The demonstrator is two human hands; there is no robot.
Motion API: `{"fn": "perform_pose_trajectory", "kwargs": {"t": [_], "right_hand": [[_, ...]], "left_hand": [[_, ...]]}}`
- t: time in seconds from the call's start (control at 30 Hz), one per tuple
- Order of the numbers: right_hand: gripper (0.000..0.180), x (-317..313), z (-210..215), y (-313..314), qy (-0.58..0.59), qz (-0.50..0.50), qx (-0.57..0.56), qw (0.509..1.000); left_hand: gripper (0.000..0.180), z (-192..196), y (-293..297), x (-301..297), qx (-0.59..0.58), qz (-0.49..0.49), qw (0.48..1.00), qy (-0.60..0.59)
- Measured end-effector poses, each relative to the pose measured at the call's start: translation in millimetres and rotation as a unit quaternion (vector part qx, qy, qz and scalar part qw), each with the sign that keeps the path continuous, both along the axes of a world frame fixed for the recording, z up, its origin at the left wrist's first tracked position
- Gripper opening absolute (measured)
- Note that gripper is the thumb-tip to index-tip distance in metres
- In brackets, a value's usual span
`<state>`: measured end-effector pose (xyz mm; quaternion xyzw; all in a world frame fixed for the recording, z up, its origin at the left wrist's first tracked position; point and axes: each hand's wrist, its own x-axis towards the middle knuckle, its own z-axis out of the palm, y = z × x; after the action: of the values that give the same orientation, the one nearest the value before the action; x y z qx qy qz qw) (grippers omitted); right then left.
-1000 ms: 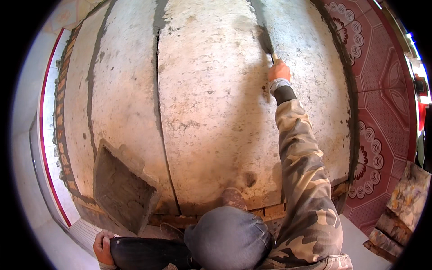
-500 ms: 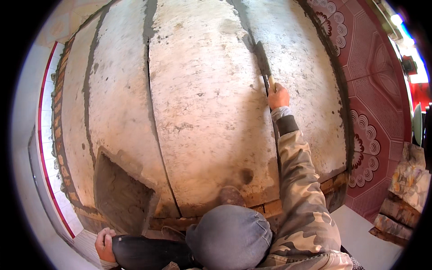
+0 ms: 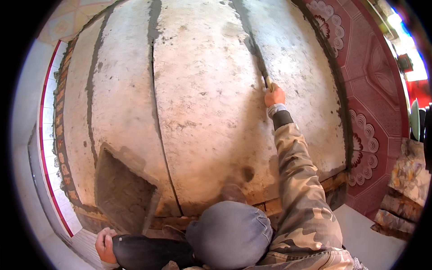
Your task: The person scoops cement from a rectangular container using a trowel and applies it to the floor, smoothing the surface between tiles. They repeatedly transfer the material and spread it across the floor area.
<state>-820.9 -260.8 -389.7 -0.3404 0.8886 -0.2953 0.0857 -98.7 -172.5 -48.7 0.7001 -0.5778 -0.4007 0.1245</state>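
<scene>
Trowel (image 3: 260, 67): narrow steel blade, mortar-smeared, lying along the dark wet joint (image 3: 245, 27) between two grey concrete slabs (image 3: 202, 99), at about one o'clock from the frame's centre; its handle end is hidden in the right hand (image 3: 274, 96), whose grip is clamped around that handle, arm in a camouflage sleeve (image 3: 301, 189) stretched out from five o'clock. Left hand (image 3: 105, 244): at seven o'clock, low at the frame edge, fingers curled over the rim of a black trough-like item (image 3: 148, 253); whether the grip is fully closed on it cannot be told. Knee (image 3: 229, 234) in grey cloth at six o'clock, resting near the slabs' brick edge (image 3: 270, 206). Further joints: one filled at eleven o'clock (image 3: 93, 76), one open dark seam (image 3: 155, 103) near centre. Square recess (image 3: 126, 193) with mortar floor at eight o'clock. Red patterned tiles (image 3: 364, 112) at three o'clock; white tiles with red stripe (image 3: 45, 135) at nine o'clock. Handling note, as judgement: blade best kept flat and aligned with the seam, pressed evenly so mortar packs down rather than smears over the slab faces; strokes drawn steadily along the joint; weight kept on the knee and the left hand for balance at full reach.
</scene>
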Motion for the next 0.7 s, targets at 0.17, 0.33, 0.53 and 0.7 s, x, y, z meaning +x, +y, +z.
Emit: {"fn": "perform_pose_trajectory", "kwargs": {"t": [0.17,0.33,0.53,0.7], "right_hand": [[0.021,1,6,46,0.019,0.026,-0.029,0.999],[0.024,25,13,68,-0.024,-0.026,-0.023,0.999],[0.036,26,12,53,-0.023,-0.041,-0.017,0.999],[0.032,3,9,30,-0.006,-0.032,0.058,0.998]], "left_hand": [[0.037,-19,-10,9,0.009,-0.020,0.999,0.042],[0.039,-26,-14,16,0.024,-0.018,0.999,0.035],[0.042,-18,-2,19,0.003,-0.030,1.000,0.000],[0.045,-10,6,21,0.006,-0.001,1.000,0.011]]}}
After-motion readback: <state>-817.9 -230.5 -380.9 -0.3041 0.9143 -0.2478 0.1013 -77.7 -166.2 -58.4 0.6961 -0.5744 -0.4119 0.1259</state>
